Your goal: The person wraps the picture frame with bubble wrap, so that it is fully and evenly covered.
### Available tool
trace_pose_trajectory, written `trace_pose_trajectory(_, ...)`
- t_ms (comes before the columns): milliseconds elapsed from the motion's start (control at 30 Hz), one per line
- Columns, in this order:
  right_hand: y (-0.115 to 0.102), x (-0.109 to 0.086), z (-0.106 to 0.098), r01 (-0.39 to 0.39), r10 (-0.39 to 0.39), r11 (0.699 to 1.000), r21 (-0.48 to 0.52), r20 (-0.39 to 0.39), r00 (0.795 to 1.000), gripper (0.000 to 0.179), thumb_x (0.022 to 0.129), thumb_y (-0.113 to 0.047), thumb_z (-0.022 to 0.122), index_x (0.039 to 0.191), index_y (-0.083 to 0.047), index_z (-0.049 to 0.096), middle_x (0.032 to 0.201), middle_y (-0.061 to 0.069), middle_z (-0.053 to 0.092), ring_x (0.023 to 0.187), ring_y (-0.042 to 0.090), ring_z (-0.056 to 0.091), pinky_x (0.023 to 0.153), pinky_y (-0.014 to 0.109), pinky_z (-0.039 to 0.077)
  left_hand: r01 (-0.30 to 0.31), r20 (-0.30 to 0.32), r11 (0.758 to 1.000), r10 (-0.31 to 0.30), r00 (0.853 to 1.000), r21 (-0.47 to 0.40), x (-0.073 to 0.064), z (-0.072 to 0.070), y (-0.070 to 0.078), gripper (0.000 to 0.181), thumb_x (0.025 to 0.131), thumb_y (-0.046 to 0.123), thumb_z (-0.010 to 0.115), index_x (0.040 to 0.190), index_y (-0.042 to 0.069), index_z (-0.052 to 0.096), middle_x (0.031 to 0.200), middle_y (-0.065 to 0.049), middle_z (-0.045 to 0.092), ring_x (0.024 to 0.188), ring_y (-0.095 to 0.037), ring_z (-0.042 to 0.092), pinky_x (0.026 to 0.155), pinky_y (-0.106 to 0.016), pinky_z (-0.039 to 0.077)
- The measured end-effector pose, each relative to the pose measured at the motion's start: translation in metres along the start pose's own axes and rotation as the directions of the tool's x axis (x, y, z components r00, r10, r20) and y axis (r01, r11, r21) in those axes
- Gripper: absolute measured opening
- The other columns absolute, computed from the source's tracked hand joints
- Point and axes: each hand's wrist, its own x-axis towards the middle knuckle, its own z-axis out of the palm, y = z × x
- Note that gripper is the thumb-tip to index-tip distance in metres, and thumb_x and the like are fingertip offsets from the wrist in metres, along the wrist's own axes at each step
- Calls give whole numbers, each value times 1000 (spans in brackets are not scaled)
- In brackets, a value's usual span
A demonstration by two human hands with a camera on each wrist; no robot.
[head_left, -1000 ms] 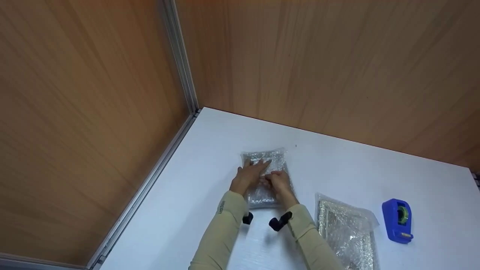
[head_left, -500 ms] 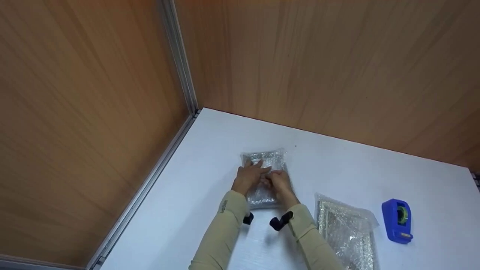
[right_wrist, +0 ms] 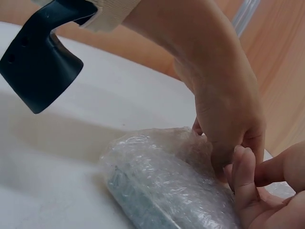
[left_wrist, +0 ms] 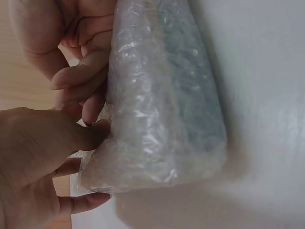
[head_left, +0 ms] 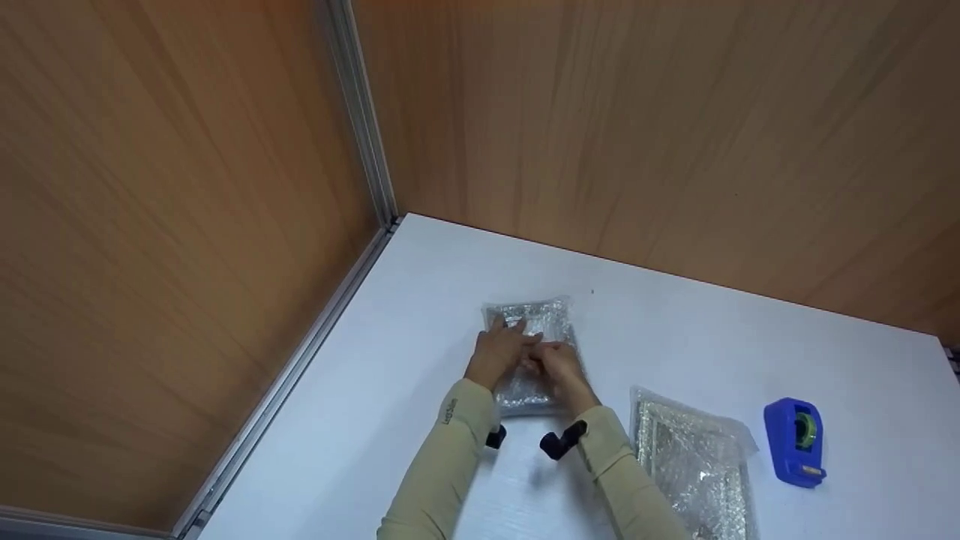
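Observation:
A flat package in clear bubble wrap (head_left: pixel 525 394) lies on the white table, seen close up in both wrist views. My left hand (head_left: pixel 501 354) rests on its upper left part, fingers spread and pressing on the wrap. Beside it my right hand (head_left: pixel 561 365) has curled fingers, which pinch at the wrap over the middle of the package. In the left wrist view, the left thumb (left_wrist: pixel 93 136) meets the right fingertips (left_wrist: pixel 93 112) at the wrap. What lies between the right thumb and fingers is mostly hidden.
A second bubble-wrapped package (head_left: pixel 694 465), with a frame-like shape inside, lies to the right, near the right sleeve. Past it stands a blue tape dispenser (head_left: pixel 795 442) with a green roll. Wooden panels (head_left: pixel 660 150) rise behind and left of the table (head_left: pixel 360 420).
The left fingers have shifted slightly, the index finger drawing down against the right hand's fingertips. The right hand and both packages stay nearly where they were.

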Motion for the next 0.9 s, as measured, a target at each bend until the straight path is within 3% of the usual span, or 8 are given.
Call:
trace_pose_trajectory(267,0,0,-7,-41,32,994,106,88,996,19,91,-4,53,100,5,67,89,17,68,65,15,64,59,23,53,-3,12,1000,3,1000,-8,0,-2,-1,52,93,14,52,136,41,41,149,1,29,138,-32,18,99,-50,38)
trace_pose_trajectory(500,-3,-1,-12,-46,30,995,94,160,987,22,90,1,51,106,8,63,97,21,66,71,17,65,66,26,55,-6,4,1000,6,1000,-6,5,-2,-2,48,92,20,52,133,43,43,149,2,30,136,-29,21,96,-47,41)
trace_pose_trajectory(700,-8,-4,-16,-34,54,993,-115,173,983,31,88,-2,51,118,3,60,88,16,69,61,13,63,54,21,51,7,-5,1000,-7,1000,-5,7,-3,-1,51,91,14,52,132,44,44,148,2,31,136,-30,22,94,-47,43)
trace_pose_trajectory(833,-11,-10,-17,-23,83,960,-279,206,975,44,86,-6,50,130,-6,53,73,8,67,47,8,50,41,19,39,1,12,999,-1,1000,34,6,-2,0,54,93,10,52,134,44,42,149,2,30,137,-33,20,94,-48,43)
trace_pose_trajectory(900,-12,-13,-17,2,83,928,-373,213,974,48,85,-8,49,132,-12,51,65,5,62,44,8,41,37,20,33,-7,8,999,6,1000,52,5,-2,1,55,93,9,51,135,43,41,148,2,31,137,-33,21,92,-48,44)
